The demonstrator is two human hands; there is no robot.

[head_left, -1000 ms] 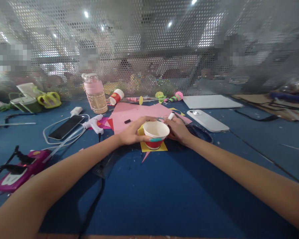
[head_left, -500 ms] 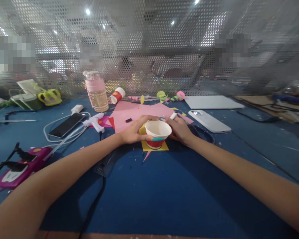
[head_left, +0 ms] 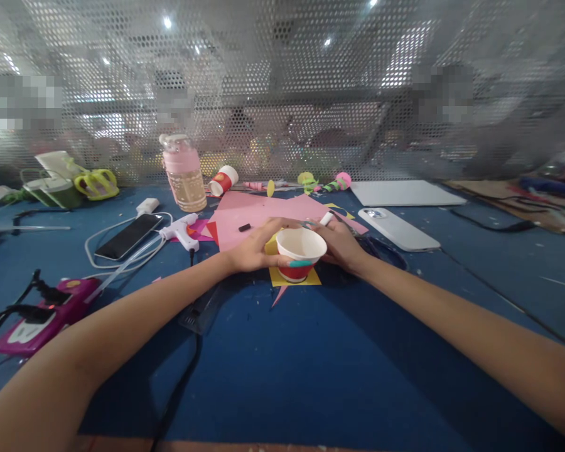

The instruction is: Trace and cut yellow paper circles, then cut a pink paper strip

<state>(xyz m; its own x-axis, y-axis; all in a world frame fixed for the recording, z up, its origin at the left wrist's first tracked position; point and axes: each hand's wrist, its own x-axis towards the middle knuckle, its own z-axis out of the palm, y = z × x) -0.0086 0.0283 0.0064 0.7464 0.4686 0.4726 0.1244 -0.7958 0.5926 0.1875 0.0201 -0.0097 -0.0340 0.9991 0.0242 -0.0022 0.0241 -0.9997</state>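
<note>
A red and white paper cup (head_left: 301, 246) stands upright, mouth up, on a yellow paper piece (head_left: 311, 280). My left hand (head_left: 262, 246) is wrapped round the cup's left side, its thumb with a long teal nail across the front. Behind the right side of the cup, my right hand (head_left: 339, 243) grips a white marker (head_left: 326, 219), whose tip is hidden. Pink paper (head_left: 282, 206) lies behind both hands, with a small black cap (head_left: 244, 227) on it. A thin pink scrap (head_left: 279, 295) lies in front of the cup.
At the left are a white glue gun (head_left: 184, 231), a dark phone (head_left: 129, 236), a magenta power strip (head_left: 47, 317) and a bottle (head_left: 184, 172). A second cup (head_left: 223, 181) lies behind. A white phone (head_left: 398, 230) and a white flat slab (head_left: 405, 193) are at the right.
The whole view has shifted very slightly. Both hands keep their places at the cup, with no clear movement of the cup or marker.
</note>
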